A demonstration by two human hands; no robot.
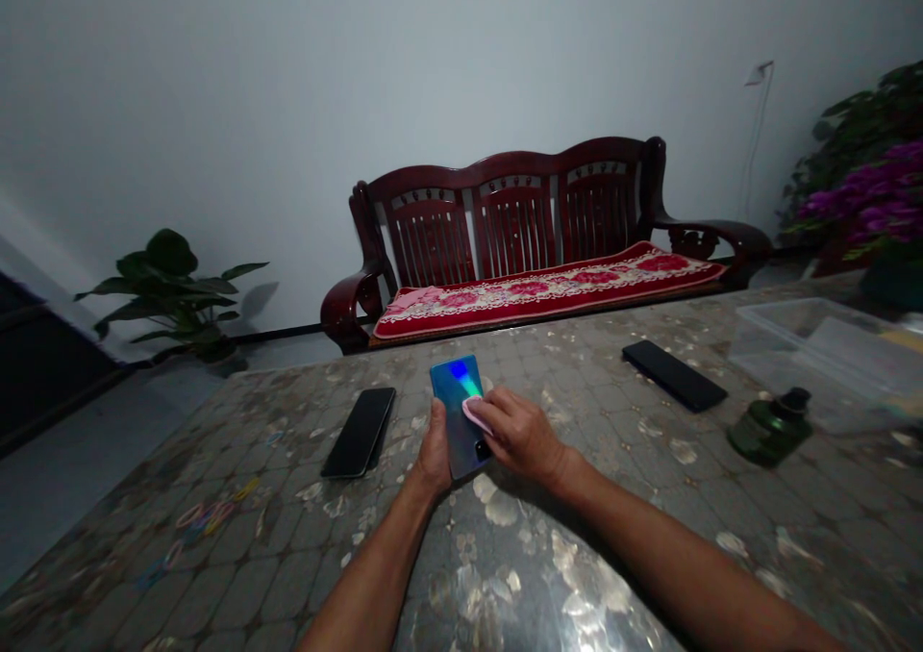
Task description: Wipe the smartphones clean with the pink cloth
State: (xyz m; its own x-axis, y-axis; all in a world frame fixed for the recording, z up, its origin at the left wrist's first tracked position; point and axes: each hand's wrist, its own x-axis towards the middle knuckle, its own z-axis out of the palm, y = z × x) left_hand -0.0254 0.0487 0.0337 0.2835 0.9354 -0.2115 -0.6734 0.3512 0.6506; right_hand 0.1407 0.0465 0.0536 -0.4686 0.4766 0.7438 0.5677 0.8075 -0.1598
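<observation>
A shiny blue phone [457,426] is held back side up above the table, its camera patch toward me. My left hand [434,450] grips its left edge, thumb along the side. My right hand [520,433] is closed on a small pale pink pad [476,414], which touches the phone's back. To the left, a black phone [359,433] lies on the patterned table [288,537]. Another black phone [674,375] rests on the right side, and beside it stands a dark green bottle [770,428] with a black cap.
A clear plastic box [829,359] sits at the right. Colourful bands [216,514] are scattered at the left. Beyond the table are a wooden bench [515,210] with a red cover, a leafy plant [165,291] and purple flowers [876,195].
</observation>
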